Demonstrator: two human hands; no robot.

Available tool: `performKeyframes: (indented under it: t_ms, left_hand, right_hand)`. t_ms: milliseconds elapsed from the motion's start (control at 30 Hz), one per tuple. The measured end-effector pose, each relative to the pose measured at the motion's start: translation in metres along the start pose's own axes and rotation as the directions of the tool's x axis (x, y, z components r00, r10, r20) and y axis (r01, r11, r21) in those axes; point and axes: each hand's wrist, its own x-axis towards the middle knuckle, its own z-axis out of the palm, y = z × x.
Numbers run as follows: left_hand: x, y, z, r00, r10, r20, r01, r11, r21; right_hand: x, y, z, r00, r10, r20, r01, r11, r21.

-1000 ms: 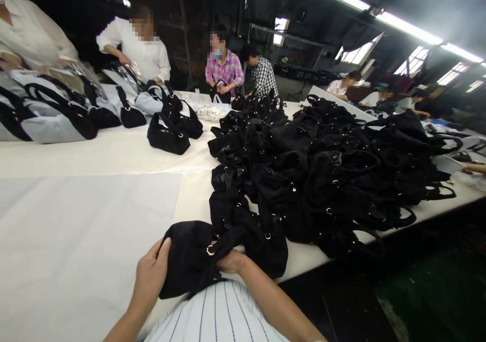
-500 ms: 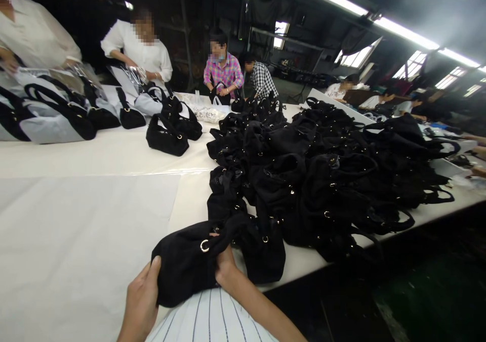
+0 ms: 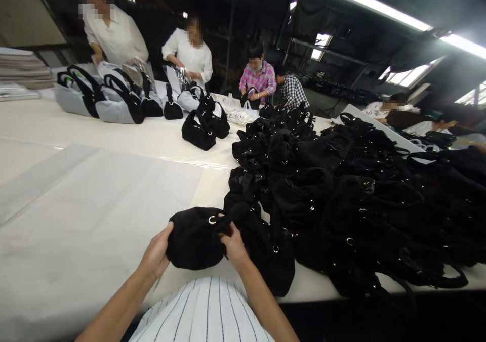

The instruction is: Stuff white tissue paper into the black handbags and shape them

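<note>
Dozens of black fabric handbags point(image 3: 341, 195) lie heaped over the right half of the long white table point(image 3: 114, 144), their handles and small gold rings tangled together, and this pile is by far the biggest thing on it, so most of the work looks to be still ahead. Left of the heap a wide sheet of white tissue paper point(image 3: 94, 205) lies flat on the tabletop with nothing on it. Farther back, near the people in white tops, a row of bags in pale grey dust covers point(image 3: 102, 104) stands upright with black handles poking out, which reads as the finished lot; it is much smaller than the heap. Between that row and the heap a few loose black handbags point(image 3: 205, 127) stand on their own, uncovered. At the near edge, just in front of the striped shirt point(image 3: 205, 311), is the one black handbag point(image 3: 195, 238) now in hand, resting against the front of the heap and beside the corner of the tissue sheet. The left hand point(image 3: 155, 256) is closed on the bag's left side, fingers wrapped around the fabric. The right hand point(image 3: 233, 246) pinches the bag's top edge close to the gold ring point(image 3: 211, 220) where the handle joins. By my reading this bag is only being picked out and straightened; it has no cover or paper on it yet.
</note>
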Motion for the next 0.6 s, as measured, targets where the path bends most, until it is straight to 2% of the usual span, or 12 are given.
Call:
performKeyframes:
  t_ms: [100,167,267,333,400,467,533,600]
  left_hand:
    - [0.011,0.004,-0.002,0.999,0.003,-0.036,-0.004,1.000,-0.025]
    - [0.015,0.007,-0.001,0.999,0.002,-0.043,-0.004,0.999,-0.033]
    - [0.019,0.011,0.002,0.996,0.007,-0.088,-0.009,1.000,-0.024]
    - [0.022,0.011,0.005,0.993,0.018,-0.117,-0.020,1.000,-0.018]
    - [0.024,0.009,0.008,0.991,0.033,-0.132,-0.037,0.999,-0.023]
    - [0.026,0.007,0.009,0.986,0.040,-0.159,-0.043,0.999,-0.015]
    - [0.026,0.007,0.009,0.979,0.040,-0.202,-0.034,0.999,0.030]
    - [0.025,0.009,0.007,0.975,0.043,-0.216,-0.024,0.995,0.093]
  right_hand:
    - [-0.006,-0.012,-0.007,0.982,-0.007,0.189,0.014,0.999,-0.035]
    - [-0.012,-0.023,-0.009,0.941,0.034,0.337,-0.010,0.997,-0.072]
    - [-0.017,-0.036,-0.003,0.900,0.031,0.435,0.089,0.963,-0.253]
    - [-0.015,-0.035,0.004,0.930,-0.013,0.367,0.193,0.869,-0.456]
    - [-0.010,-0.027,0.012,0.969,-0.071,0.238,0.203,0.780,-0.592]
    - [-0.003,-0.014,0.018,0.989,-0.052,0.139,0.124,0.800,-0.587]
    - [0.004,-0.001,0.020,0.991,0.062,0.115,0.002,0.873,-0.487]
    - [0.008,0.008,0.021,0.978,0.187,0.088,-0.138,0.908,-0.395]
